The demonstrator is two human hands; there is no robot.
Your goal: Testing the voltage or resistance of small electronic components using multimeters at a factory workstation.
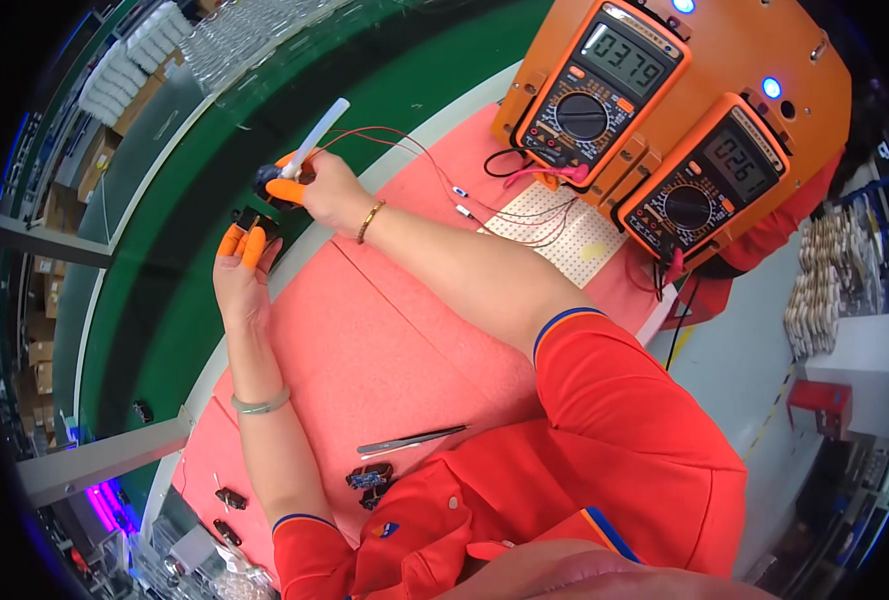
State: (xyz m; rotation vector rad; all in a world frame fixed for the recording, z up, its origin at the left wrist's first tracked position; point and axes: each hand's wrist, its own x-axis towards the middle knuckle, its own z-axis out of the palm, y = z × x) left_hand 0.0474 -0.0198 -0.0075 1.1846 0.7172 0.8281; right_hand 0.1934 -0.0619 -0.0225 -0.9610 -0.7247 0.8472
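Note:
My left hand (240,278), orange finger cots on its fingertips, pinches a small black part (253,221) over the edge of the green belt. Just beyond it, my right hand (333,196), also in orange finger cots, is closed around a translucent whitish stick (321,132) that points up and away. A dark rounded piece (267,180) sits at the fingertips of that hand; whether it is joined to the stick I cannot tell. Thin red wires (397,140) run from near my right hand toward two small connectors (462,201) above the pink mat.
Two orange multimeters (577,145) (687,205) stand on an orange stand (525,95) at the right, beside a perforated board (565,240). Tweezers (412,440) and small circuit parts (370,481) lie on the pink mat (365,345) near me. The green belt (165,260) curves beyond.

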